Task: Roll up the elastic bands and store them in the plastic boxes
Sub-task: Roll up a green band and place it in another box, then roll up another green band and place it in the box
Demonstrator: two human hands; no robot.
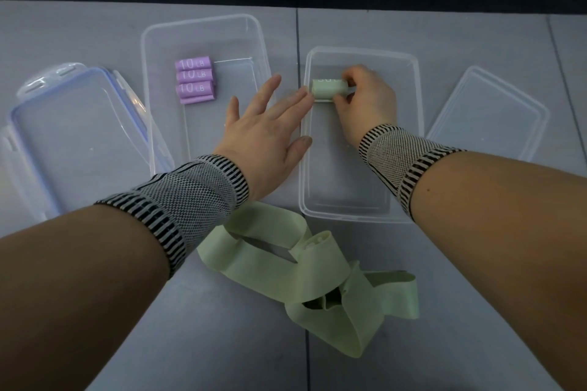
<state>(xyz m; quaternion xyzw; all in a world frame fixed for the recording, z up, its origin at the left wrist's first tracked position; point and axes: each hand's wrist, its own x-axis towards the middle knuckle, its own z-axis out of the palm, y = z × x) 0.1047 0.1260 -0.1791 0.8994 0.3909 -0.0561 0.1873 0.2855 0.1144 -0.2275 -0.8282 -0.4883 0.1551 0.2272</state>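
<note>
Surface: grey counter (413, 25) with a seam running front to back, a dark strip along its far edge.
Left box: clear plastic box (152, 51) holding the purple rolls (194, 81), stacked at its far left end and marked 10 LB; four by my count, though the nearest is partly hidden.
Right box: smaller clear box (349, 216), bare apart from one green roll (328, 88) near its far end.
Lids: blue-trimmed lid (79, 133) lies at far left, plain lid (486, 111) at far right, both off their boxes.
Right hand: right hand (365, 101) reaches into the right box, thumb and fingers curled round the green roll's right end.
Left hand: left hand (266, 130) is spread flat with straight fingers, fingertips touching the roll's left end over the box wall, holding nothing.
Loose bands: green bands (286, 273) lie tangled and unrolled on the counter, near the body, just in front of the right box.
Step in hand: seating the first green roll in the right box, it seems.
Next move: release the roll so that it stays wound, perhaps braced against the wall, then pull a single band free of the tangle and flatten it for rolling.
</note>
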